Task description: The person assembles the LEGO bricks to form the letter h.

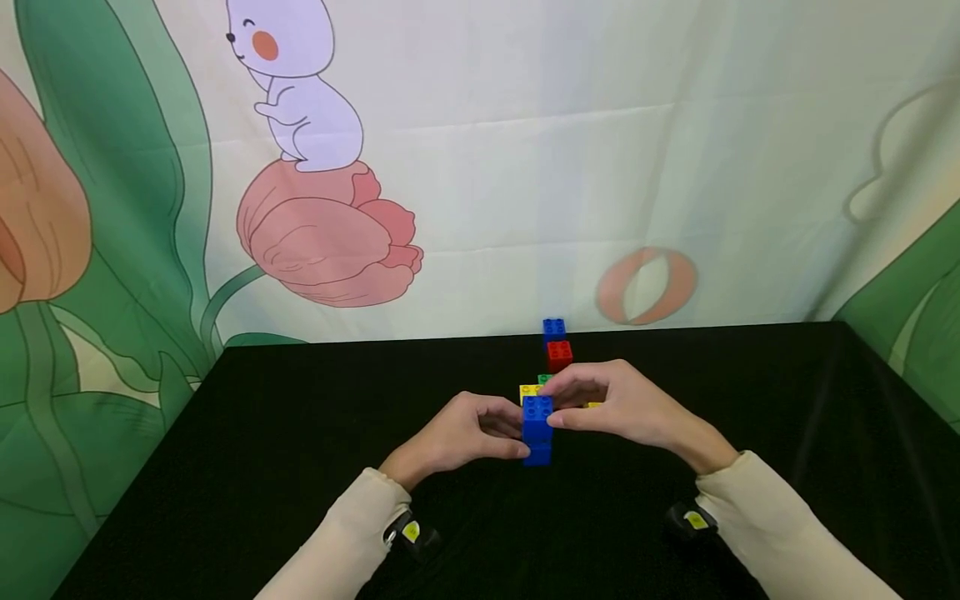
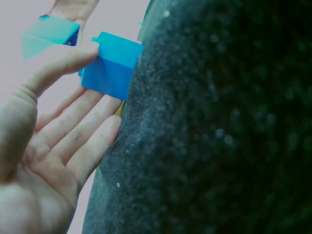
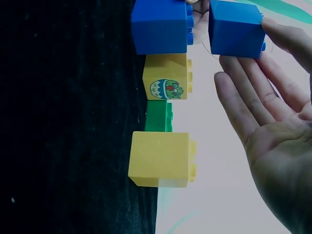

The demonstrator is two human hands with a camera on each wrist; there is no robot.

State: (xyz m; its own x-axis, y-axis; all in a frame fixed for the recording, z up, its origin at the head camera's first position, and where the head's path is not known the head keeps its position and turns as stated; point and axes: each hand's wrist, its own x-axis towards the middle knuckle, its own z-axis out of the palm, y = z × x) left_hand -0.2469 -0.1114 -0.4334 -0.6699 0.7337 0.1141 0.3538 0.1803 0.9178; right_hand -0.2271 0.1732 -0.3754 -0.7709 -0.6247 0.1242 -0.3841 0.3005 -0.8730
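Observation:
My right hand point(image 1: 630, 404) pinches a blue toy building block point(image 1: 537, 423) between thumb and fingertips. This block is held above a second blue block point(image 1: 537, 456), which stands on the black tabletop. A gap separates the two blocks in the right wrist view, where the raised block point(image 3: 235, 29) has its studs pointing away from the table. The lower block point(image 2: 109, 68) is gripped by my left hand point(image 1: 465, 433), thumb on the near face and fingers around the far side.
Behind the hands are a yellow block point(image 3: 165, 90) with a printed picture, a green block point(image 3: 157, 116) and a plain yellow block point(image 3: 158, 158). Farther back stand a red block point(image 1: 559, 357) and another blue block point(image 1: 553, 329), near the printed curtain point(image 1: 487, 208).

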